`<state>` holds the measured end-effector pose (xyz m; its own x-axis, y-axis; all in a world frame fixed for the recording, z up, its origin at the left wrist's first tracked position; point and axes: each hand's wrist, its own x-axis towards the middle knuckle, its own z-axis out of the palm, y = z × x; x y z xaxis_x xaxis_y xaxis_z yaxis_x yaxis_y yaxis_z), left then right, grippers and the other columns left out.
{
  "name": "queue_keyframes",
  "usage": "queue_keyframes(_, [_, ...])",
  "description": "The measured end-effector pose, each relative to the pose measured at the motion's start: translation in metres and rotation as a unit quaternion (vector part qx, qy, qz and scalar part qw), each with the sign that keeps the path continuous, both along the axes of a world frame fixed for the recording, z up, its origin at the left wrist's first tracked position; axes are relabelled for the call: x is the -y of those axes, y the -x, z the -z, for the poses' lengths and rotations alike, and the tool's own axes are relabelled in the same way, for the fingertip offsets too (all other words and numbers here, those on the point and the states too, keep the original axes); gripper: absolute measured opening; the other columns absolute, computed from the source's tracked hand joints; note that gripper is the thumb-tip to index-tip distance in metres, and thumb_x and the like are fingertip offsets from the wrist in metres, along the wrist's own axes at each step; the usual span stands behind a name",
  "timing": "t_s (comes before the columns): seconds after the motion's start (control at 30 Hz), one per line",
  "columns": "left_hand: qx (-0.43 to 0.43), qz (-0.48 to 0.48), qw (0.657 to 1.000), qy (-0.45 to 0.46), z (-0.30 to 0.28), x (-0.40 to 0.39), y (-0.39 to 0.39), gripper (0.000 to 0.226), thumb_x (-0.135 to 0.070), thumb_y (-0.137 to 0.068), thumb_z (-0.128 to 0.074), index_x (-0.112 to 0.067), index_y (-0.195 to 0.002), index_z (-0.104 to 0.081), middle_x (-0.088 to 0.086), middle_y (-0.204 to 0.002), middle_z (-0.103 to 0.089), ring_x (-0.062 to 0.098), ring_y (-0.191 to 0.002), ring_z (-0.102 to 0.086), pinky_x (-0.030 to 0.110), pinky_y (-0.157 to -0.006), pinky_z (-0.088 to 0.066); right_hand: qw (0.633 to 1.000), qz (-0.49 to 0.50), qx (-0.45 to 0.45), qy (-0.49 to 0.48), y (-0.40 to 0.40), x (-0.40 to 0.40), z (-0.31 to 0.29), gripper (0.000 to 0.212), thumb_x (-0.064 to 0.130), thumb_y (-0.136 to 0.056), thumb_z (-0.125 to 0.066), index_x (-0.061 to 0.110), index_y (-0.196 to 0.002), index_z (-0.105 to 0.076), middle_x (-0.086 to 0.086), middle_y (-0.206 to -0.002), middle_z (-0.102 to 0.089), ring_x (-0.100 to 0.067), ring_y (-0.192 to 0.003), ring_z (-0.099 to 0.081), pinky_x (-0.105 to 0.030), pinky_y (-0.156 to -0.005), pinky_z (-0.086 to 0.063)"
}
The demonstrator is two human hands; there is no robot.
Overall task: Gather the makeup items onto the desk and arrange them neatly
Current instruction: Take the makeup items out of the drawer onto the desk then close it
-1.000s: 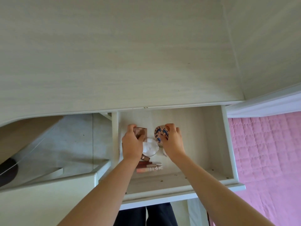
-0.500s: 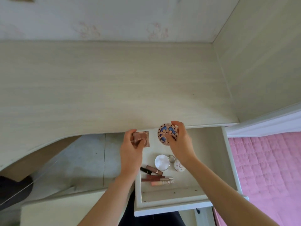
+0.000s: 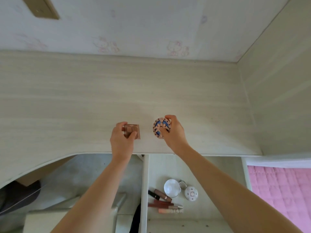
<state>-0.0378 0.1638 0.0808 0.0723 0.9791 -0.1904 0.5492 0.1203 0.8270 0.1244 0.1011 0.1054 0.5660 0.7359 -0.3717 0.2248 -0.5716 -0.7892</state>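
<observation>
Beyond the open drawer (image 3: 193, 167), left hand (image 3: 121, 142) grips the square compact (image 3: 134, 132), right hand (image 3: 174, 132) the round patterned compact (image 3: 159, 127), fingers curled, apparently for side-by-side placement on the surface (image 3: 84, 106).

We read no text, brand, number or sign anywhere. Wallpaper (image 3: 134, 31) carries only faint pink cartoon-cat drawings, no lettering we can make out. Round compact (image 3: 160, 127) shows blue-and-pink pattern, no words. Small print on pale tube (image 3: 170, 211) in drawer (image 3: 218, 174) too blurred for us to read.
</observation>
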Motion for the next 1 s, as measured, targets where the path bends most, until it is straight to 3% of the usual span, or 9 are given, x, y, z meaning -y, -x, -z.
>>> queue_keyframes(0.2, [-0.027, 0.024, 0.999, 0.018, 0.011, -0.014, -0.002, 0.048, -0.012, -0.082, -0.072, -0.012, -0.127, -0.056, 0.009, -0.115, -0.062, 0.028, -0.102, -0.06, 0.04, -0.097, -0.045, 1.0, -0.022, -0.013, -0.005, -0.002, -0.019, 0.012, 0.046, 0.006, -0.089, -0.057, 0.021, -0.132, -0.045, -0.005, -0.124, -0.053, -0.016, -0.105, -0.051, -0.023, -0.082, -0.044])
queue_keyframes(0.37, [-0.078, 0.055, 0.995, 0.001, 0.012, -0.018, -0.005, 0.052, -0.015, -0.085, -0.069, -0.007, -0.133, -0.052, 0.011, -0.113, -0.058, 0.026, -0.106, -0.055, 0.028, -0.096, -0.038, 0.998, -0.056, 0.03, 0.005, -0.006, -0.021, 0.018, 0.045, 0.011, -0.091, -0.058, 0.021, -0.134, -0.048, -0.003, -0.122, -0.052, -0.013, -0.105, -0.05, -0.017, -0.081, -0.037])
queue_keyframes(0.57, [-0.132, 0.053, 0.99, 0.008, 0.013, -0.017, -0.011, 0.055, -0.021, -0.089, -0.064, -0.011, -0.14, -0.045, 0.012, -0.125, -0.046, 0.032, -0.115, -0.041, 0.045, -0.1, -0.038, 0.991, -0.093, 0.088, 0.03, -0.013, -0.016, 0.026, 0.047, 0.022, -0.092, -0.059, 0.021, -0.137, -0.047, -0.005, -0.122, -0.04, -0.021, -0.112, -0.04, -0.021, -0.089, -0.034])
queue_keyframes(0.73, [-0.171, 0.033, 0.984, 0.027, 0.014, -0.015, -0.016, 0.056, -0.024, -0.091, -0.061, -0.017, -0.143, -0.041, 0.009, -0.131, -0.039, 0.031, -0.119, -0.036, 0.047, -0.097, -0.033, 0.985, -0.104, 0.128, 0.045, -0.017, -0.016, 0.031, 0.046, 0.029, -0.09, -0.061, 0.017, -0.134, -0.051, -0.005, -0.119, -0.038, -0.017, -0.1, -0.033, -0.026, -0.093, -0.035])
queue_keyframes(0.87, [-0.179, 0.061, 0.981, -0.045, 0.018, -0.008, -0.013, 0.051, -0.018, -0.09, -0.063, -0.018, -0.139, -0.047, 0.009, -0.131, -0.039, 0.031, -0.112, -0.042, 0.047, -0.092, -0.035, 0.979, -0.112, 0.164, 0.049, -0.015, -0.014, 0.029, 0.049, 0.031, -0.092, -0.058, 0.018, -0.137, -0.046, -0.007, -0.125, -0.038, -0.023, -0.109, -0.037, -0.037, -0.101, -0.039])
queue_keyframes(0.93, [-0.184, 0.091, 0.971, -0.122, 0.022, -0.005, -0.01, 0.048, -0.016, -0.089, -0.064, -0.017, -0.136, -0.051, 0.008, -0.134, -0.043, 0.031, -0.11, -0.045, 0.047, -0.088, -0.041, 0.965, -0.132, 0.225, 0.021, -0.009, -0.011, 0.027, 0.051, 0.031, -0.093, -0.056, 0.017, -0.14, -0.043, -0.008, -0.13, -0.039, -0.028, -0.115, -0.039, -0.04, -0.099, -0.04])
queue_keyframes(1.0, [-0.183, 0.142, 0.955, -0.185, 0.027, -0.003, -0.007, 0.044, -0.02, -0.091, -0.06, -0.016, -0.135, -0.053, 0.006, -0.14, -0.045, 0.032, -0.12, -0.044, 0.045, -0.096, -0.042, 0.94, -0.17, 0.296, -0.028, -0.002, -0.006, 0.03, 0.053, 0.031, -0.091, -0.059, 0.015, -0.139, -0.044, -0.012, -0.133, -0.042, -0.033, -0.118, -0.042, -0.044, -0.095, -0.045])
